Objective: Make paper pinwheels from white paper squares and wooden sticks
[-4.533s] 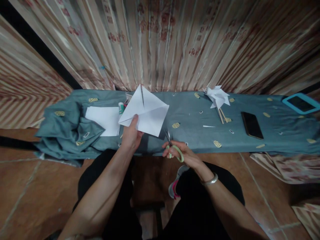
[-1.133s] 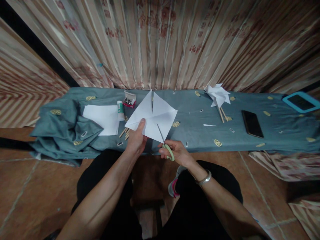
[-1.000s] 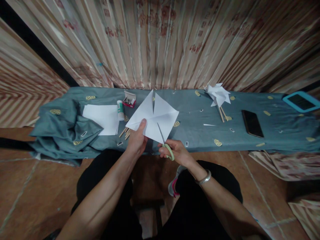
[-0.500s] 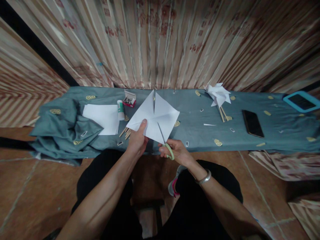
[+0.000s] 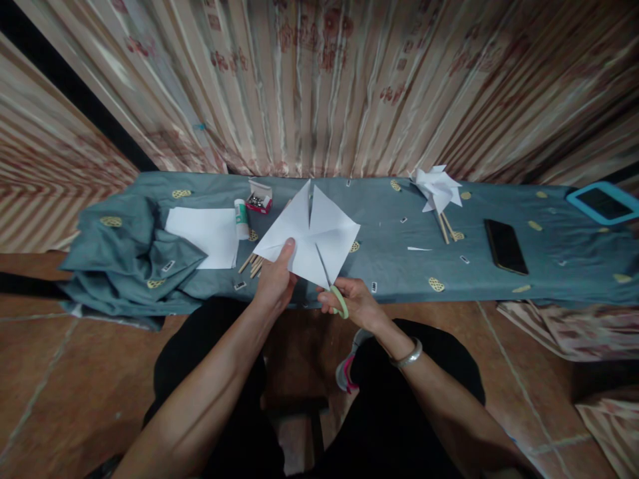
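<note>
A square white sheet of paper (image 5: 319,229) is held up over the bench, turned with one corner toward me. One slit runs in from its far corner and another from its near corner. My left hand (image 5: 276,276) pinches the sheet's left edge, thumb on top and fingers underneath. My right hand (image 5: 352,303) is closed round the light green handles of a pair of scissors (image 5: 340,303). Their blades lie at the near slit and are mostly hidden by the paper. Wooden sticks (image 5: 254,265) lie partly beneath the sheet's left side.
On the blue-green cloth (image 5: 389,279) lie a stack of white paper (image 5: 202,236), a glue stick (image 5: 241,219) and an open box of small metal pins (image 5: 259,198). To the right are paper pinwheels on sticks (image 5: 436,189), a paper sliver (image 5: 419,249), a phone (image 5: 505,246) and a blue-framed tablet (image 5: 604,202).
Almost nothing differs. The paper and the scissors keep their places at the near slit, apart from a tiny shift of the whole view.
</note>
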Available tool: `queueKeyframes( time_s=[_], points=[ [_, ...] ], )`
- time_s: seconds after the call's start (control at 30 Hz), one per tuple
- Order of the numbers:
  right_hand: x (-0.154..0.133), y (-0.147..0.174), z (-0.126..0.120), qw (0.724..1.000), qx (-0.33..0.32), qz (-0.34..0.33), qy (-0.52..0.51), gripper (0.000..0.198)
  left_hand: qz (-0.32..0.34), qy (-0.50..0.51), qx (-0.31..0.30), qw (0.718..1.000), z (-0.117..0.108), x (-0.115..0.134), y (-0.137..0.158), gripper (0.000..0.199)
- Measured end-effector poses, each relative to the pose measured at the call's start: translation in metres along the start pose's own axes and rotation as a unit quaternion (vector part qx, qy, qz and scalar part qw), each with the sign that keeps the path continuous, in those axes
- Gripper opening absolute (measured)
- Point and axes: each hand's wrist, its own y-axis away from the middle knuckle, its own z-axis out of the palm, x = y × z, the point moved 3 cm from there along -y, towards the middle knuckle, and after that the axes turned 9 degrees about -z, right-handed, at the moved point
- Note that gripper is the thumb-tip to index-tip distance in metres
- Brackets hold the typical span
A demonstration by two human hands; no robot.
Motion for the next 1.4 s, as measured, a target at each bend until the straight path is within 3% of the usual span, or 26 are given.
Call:
queueKeyframes(
  time_s=[0.6,0.77,0.93,1.03,1.13,1.23,1.3,1.4],
  points=[
    [0.003,-0.001,0.004,1.000,-0.008,0.001,-0.010,0.046,0.005,0.006,0.012,1.000,0.000,0.002,-0.002,0.026],
    [-0.003,0.006,-0.005,0.995,-0.100,0.011,0.022,0.039,0.014,0.026,0.024,0.999,-0.005,0.014,-0.009,0.025],
    [-0.017,0.024,-0.039,0.975,-0.207,0.070,0.043,0.039,0.040,0.034,0.020,0.998,-0.015,0.028,-0.016,0.030],
    [-0.021,0.026,-0.062,0.986,-0.159,0.029,0.041,0.046,0.034,0.021,0.016,0.999,-0.018,0.029,-0.016,0.029],
    [-0.024,0.019,-0.083,0.997,0.015,-0.064,0.043,0.047,-0.003,-0.014,0.010,1.000,-0.017,0.024,-0.013,0.024],
    [-0.027,0.011,-0.094,0.972,0.176,-0.138,0.076,0.045,-0.035,-0.059,-0.019,0.997,-0.015,0.015,-0.009,0.028],
    [-0.029,0.007,-0.094,0.963,0.200,-0.154,0.092,0.048,-0.046,-0.097,-0.037,0.994,-0.014,0.009,-0.008,0.032],
    [-0.030,0.002,-0.087,0.976,0.148,-0.139,0.082,0.052,-0.067,-0.154,-0.062,0.984,-0.015,0.001,-0.007,0.037]
  ],
)
